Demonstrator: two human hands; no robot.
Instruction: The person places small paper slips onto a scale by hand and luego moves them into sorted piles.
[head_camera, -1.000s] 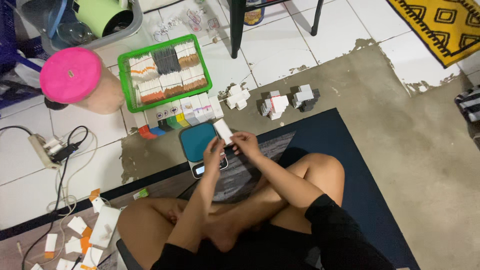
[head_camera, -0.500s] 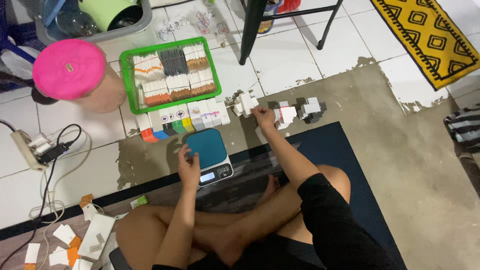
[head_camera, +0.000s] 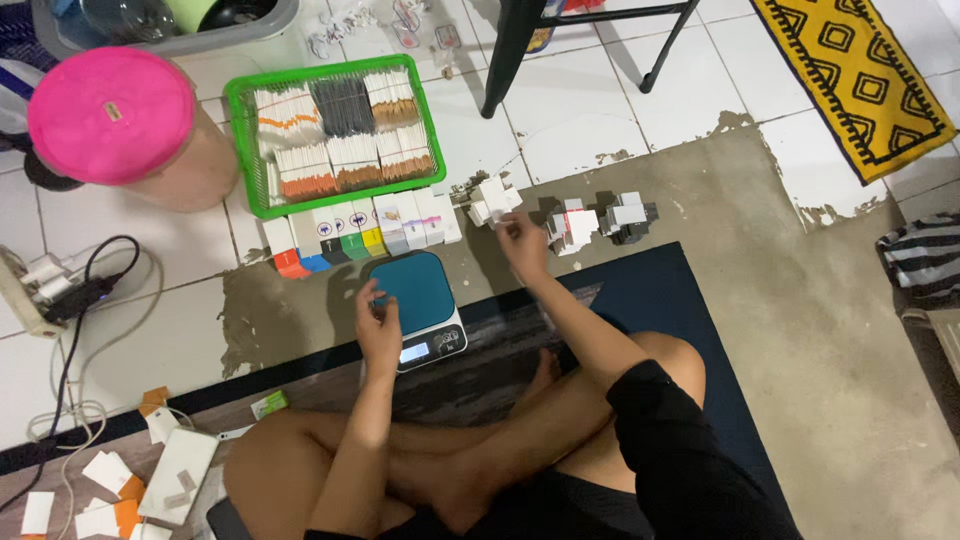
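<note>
I sit cross-legged on a dark blue mat (head_camera: 690, 300). A small digital scale (head_camera: 418, 300) with a teal top stands in front of my legs, nothing on it. My left hand (head_camera: 378, 328) rests at the scale's left edge, fingers loosely curled, holding nothing. My right hand (head_camera: 520, 243) reaches forward, just below a small pile of white boxes (head_camera: 493, 199) on the floor. Its fingers are apart and I see nothing in them.
Two more piles of white boxes (head_camera: 573, 226) (head_camera: 625, 214) lie to the right. A green basket (head_camera: 437, 140) of packed boxes, a row of colour-ended boxes (head_camera: 350, 232), a pink-lidded jar (head_camera: 115, 118), a power strip (head_camera: 40, 290), stool legs (head_camera: 505, 50) and a yellow rug (head_camera: 860, 80) surround me.
Both hands held a small white box over the scale. My right hand carried it out to the left pile and now sits just below it; my left hand dropped to the scale's edge.
</note>
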